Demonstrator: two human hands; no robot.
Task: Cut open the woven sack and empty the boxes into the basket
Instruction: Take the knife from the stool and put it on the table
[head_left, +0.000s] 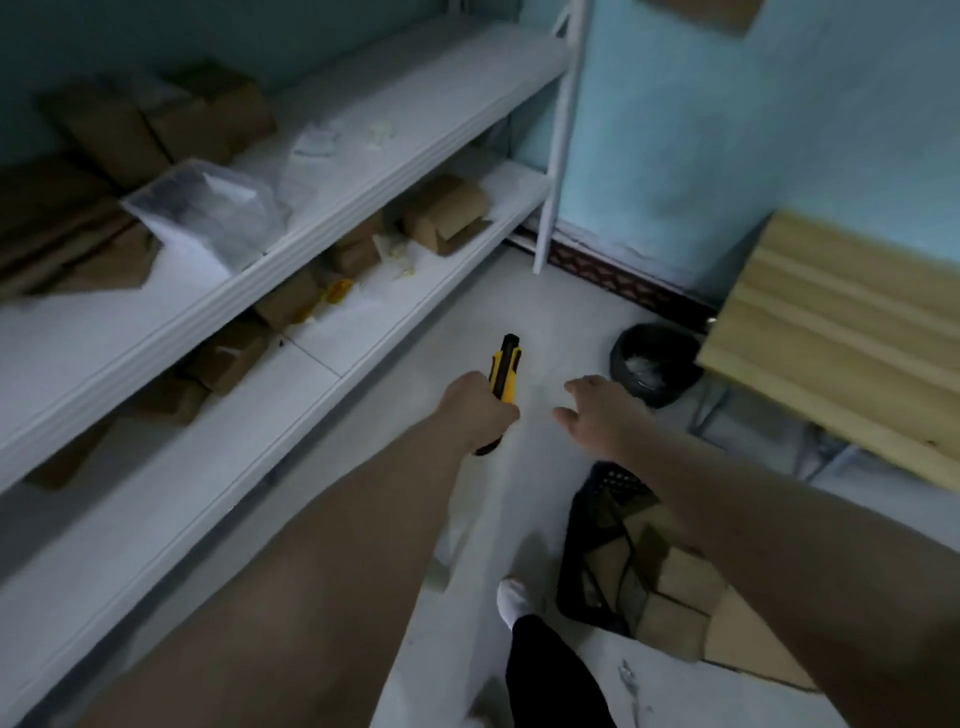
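Observation:
My left hand (475, 410) is shut on a yellow and black utility knife (505, 366), which points away from me over the pale floor. Just to its right, my right hand (597, 415) hovers open and holds nothing. A black mesh basket (587, 545) stands on the floor under my right forearm, with several brown cardboard boxes (675, 587) inside it. I see no woven sack in this view.
White metal shelves (363, 171) run along the left with cardboard boxes (447, 213) and a clear plastic bag (202, 208). A black bin (654, 364) sits by the blue wall. A wooden table (841, 332) is at right. My foot (511, 600) is on the floor.

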